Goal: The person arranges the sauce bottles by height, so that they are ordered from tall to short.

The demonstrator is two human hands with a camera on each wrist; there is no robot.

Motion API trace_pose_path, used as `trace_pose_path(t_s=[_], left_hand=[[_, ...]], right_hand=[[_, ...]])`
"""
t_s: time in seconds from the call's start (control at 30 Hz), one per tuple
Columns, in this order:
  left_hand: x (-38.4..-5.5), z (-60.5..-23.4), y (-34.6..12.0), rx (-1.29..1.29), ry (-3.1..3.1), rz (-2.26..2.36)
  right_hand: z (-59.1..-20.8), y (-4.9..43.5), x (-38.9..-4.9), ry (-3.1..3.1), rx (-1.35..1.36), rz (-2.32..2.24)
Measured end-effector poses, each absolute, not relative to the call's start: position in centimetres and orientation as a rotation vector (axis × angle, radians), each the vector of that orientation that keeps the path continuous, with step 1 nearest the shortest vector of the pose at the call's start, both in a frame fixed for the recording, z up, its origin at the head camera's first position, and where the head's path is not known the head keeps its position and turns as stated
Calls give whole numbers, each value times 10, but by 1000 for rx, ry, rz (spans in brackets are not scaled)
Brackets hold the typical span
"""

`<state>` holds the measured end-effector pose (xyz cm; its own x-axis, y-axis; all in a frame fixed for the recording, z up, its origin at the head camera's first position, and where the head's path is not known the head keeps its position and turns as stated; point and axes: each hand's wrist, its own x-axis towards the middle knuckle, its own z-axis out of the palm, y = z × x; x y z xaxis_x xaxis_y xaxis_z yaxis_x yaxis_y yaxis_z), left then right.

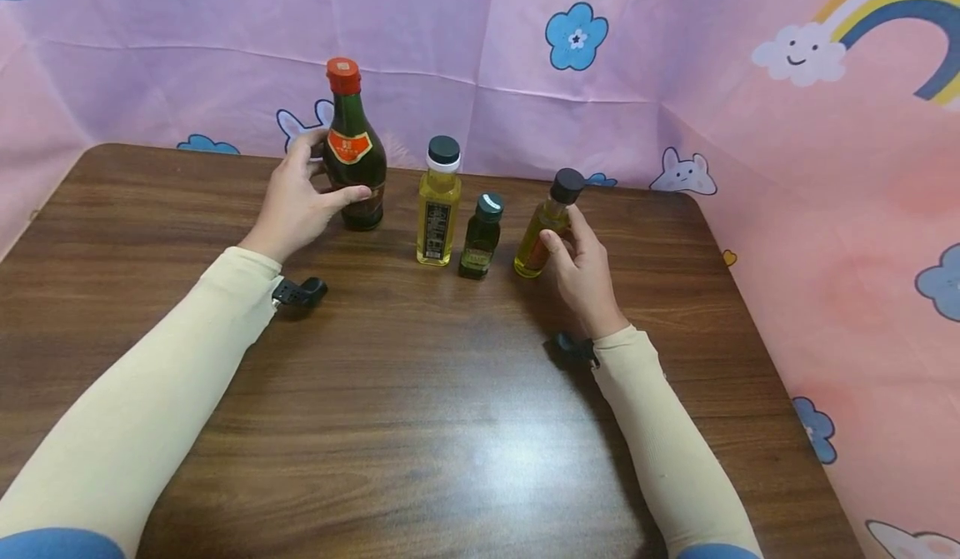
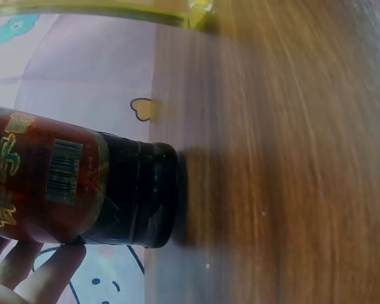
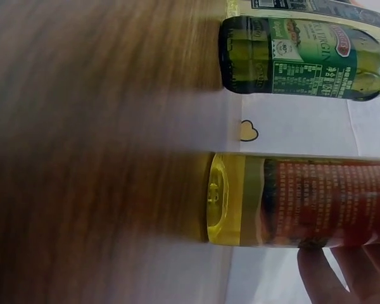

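My left hand (image 1: 292,201) grips a tall dark green bottle (image 1: 351,122) with a red cap, thumb across its front and fingers behind. In the left wrist view that bottle's red label (image 2: 35,168) carries a barcode, and its base is close to the table. On the other side, my right hand (image 1: 587,280) holds a slim bottle of yellow oil (image 1: 534,238) with a black cap, between thumb and fingers. Seen from the right wrist, its reddish label (image 3: 329,202) is covered in small print. Both held bottles look near upright.
Between the hands stand a square bottle of yellow oil (image 1: 438,209) with a dark green cap and a small dark green olive oil bottle (image 1: 480,247). The brown wooden table (image 1: 375,426) extends toward me. A patterned cloth (image 1: 517,51) hangs behind it and along the right.
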<state>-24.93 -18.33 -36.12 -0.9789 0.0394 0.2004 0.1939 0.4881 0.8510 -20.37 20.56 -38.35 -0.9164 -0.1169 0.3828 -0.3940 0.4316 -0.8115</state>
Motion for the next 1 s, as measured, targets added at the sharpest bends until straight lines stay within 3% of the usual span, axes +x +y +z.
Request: trace_pose_path(t_s=[1.0], left_hand=[[-262,-365,-190,-275,-2649,-1517]], right_hand=[[-388,205,-205,-2418,438,1439]])
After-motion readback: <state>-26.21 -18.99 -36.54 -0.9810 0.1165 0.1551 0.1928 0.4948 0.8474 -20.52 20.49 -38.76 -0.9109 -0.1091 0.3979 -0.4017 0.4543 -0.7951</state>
